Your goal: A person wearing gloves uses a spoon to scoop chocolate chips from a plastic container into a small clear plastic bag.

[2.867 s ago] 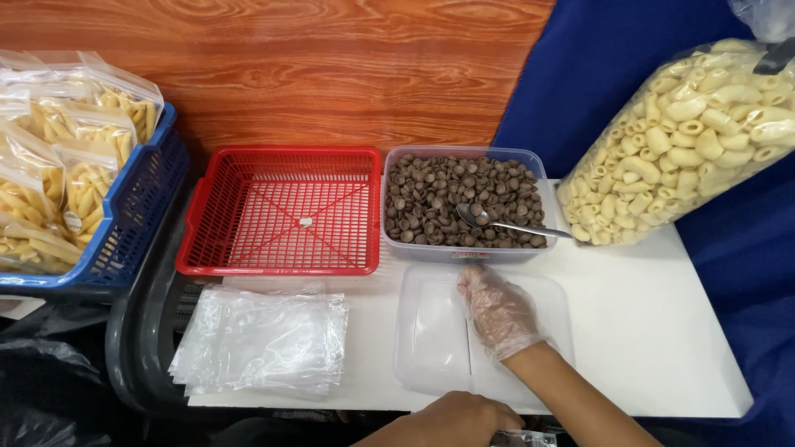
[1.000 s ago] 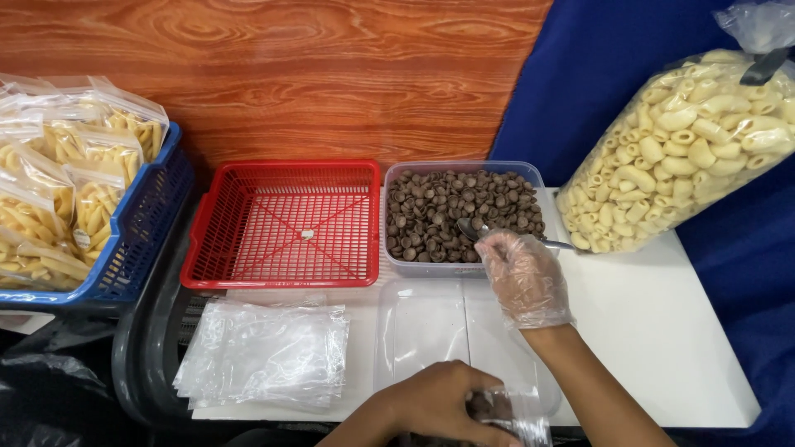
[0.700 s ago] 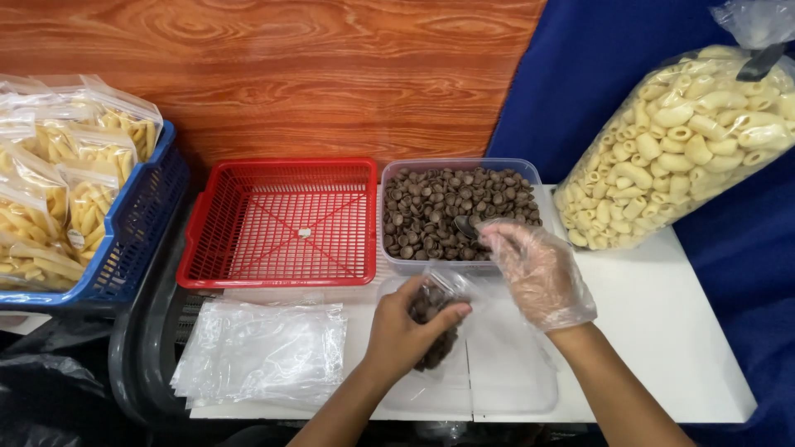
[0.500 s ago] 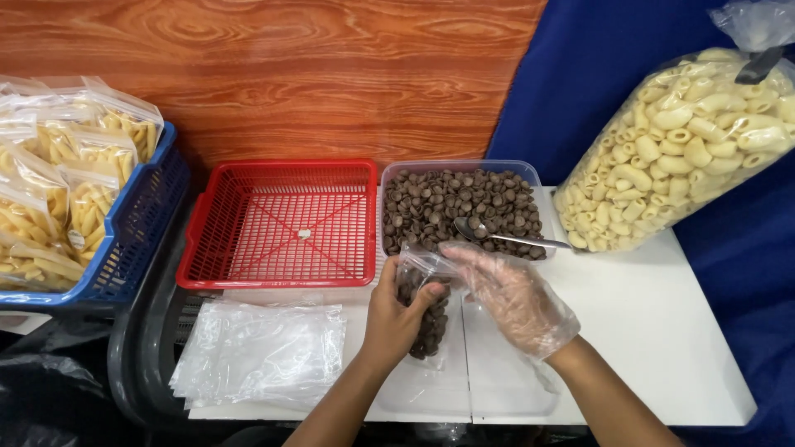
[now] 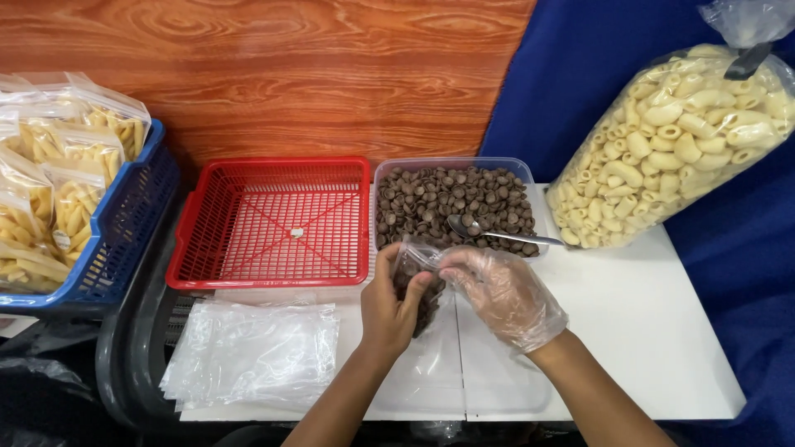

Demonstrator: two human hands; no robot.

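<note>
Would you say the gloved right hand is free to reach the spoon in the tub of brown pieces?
Probably yes. The spoon lies just beyond the right hand with nothing between, its handle over the tub rim. But that hand is pinching the small bag and would have to release it.

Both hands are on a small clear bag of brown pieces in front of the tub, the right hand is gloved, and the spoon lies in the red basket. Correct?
Not quite. The head view shows the spoon resting in the clear tub of brown pieces, not in the red basket. The rest holds: left hand and gloved right hand are both on the small bag.
</note>
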